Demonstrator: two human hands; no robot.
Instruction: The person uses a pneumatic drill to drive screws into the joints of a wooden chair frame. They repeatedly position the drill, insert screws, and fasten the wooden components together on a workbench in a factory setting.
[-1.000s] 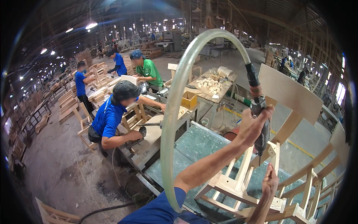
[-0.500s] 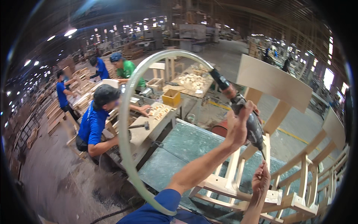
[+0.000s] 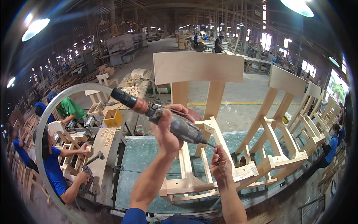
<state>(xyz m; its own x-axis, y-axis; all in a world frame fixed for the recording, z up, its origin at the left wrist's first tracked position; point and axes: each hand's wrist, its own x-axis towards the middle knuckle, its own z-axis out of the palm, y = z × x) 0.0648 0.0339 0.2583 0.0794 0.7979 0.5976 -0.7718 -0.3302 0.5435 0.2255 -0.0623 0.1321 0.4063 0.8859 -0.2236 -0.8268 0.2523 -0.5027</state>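
Currently, the left hand (image 3: 167, 135) is wrapped around a dark power screwdriver (image 3: 187, 129), held over a pale wooden chair (image 3: 197, 67) on the green table (image 3: 138, 158). The right hand (image 3: 221, 164) is closed, its fingertips pinching the tip of the thin bit (image 3: 210, 144); any screw there is too small to tell. A clear hose (image 3: 40, 143) loops leftward from the screwdriver.

A yellow box (image 3: 113, 118) sits at the far end of the left workbench (image 3: 100, 177). A blue-shirted co-worker (image 3: 57, 170) is positioned beside the workbench. A yellow line (image 3: 240, 103) marks the floor (image 3: 231, 121). A lamp (image 3: 36, 29) hangs upper left.
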